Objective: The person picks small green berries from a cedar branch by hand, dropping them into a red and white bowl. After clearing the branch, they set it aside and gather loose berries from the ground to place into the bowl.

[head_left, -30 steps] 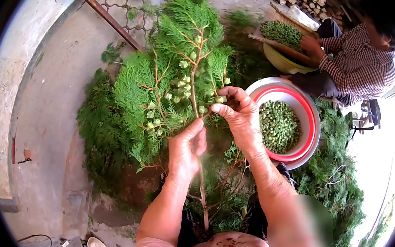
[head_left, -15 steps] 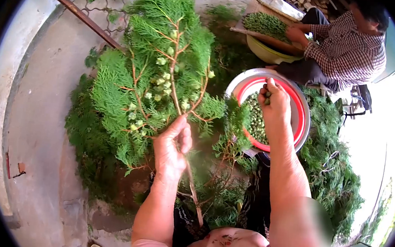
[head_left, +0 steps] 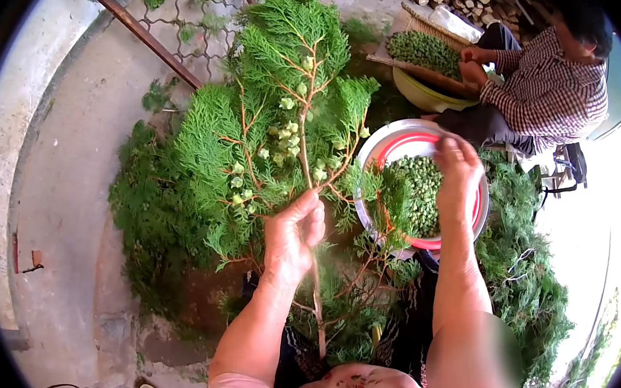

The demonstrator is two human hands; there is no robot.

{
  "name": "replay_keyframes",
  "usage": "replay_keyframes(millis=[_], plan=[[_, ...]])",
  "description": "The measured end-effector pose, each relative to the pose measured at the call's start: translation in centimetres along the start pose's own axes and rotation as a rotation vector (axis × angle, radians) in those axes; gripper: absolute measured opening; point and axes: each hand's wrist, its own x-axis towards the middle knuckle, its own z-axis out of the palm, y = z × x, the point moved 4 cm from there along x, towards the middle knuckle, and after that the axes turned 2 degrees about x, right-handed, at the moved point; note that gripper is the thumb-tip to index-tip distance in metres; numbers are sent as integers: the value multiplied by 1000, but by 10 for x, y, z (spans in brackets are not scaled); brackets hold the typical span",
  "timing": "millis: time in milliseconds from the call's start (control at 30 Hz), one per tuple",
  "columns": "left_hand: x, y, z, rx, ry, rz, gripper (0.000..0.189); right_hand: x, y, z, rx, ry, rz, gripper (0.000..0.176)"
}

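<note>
"What's changed?"

"The leafy branch (head_left: pixel 210 124), left of centre, is now in the left hand (head_left: pixel 291 240) alone, its grip narrow round the stem (head_left: pixel 305 153). The right hand (head_left: pixel 457 180) has swung to the red-rimmed basin (head_left: pixel 429 243), right."

"Holding anything?"

"Can't tell, fingers blurred; forearm stretched forward. Green cones (head_left: pixel 286 103) hang on the branch."

From head height, the worn camera is looking forward and steeply down, facing a spot left of the red-rimmed basin (head_left: pixel 427 242). It is viewing the basin from within arm's reach, while its wide round field is taking in a person (head_left: pixel 552 89) farther off, beyond the basin.
</note>
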Motion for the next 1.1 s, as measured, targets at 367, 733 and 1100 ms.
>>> replay_keyframes(millis=[367,733,1100], plan=[[8,-8,2,-105,-321,-208,29,-48,13,65,470,-606,460,25],[8,-9,1,-135,-303,-174,24,-43,1,62,597,-430,207,34],[-2,-9,0,-19,-200,-155,22,-17,-1,43,160,-119,8,9]])
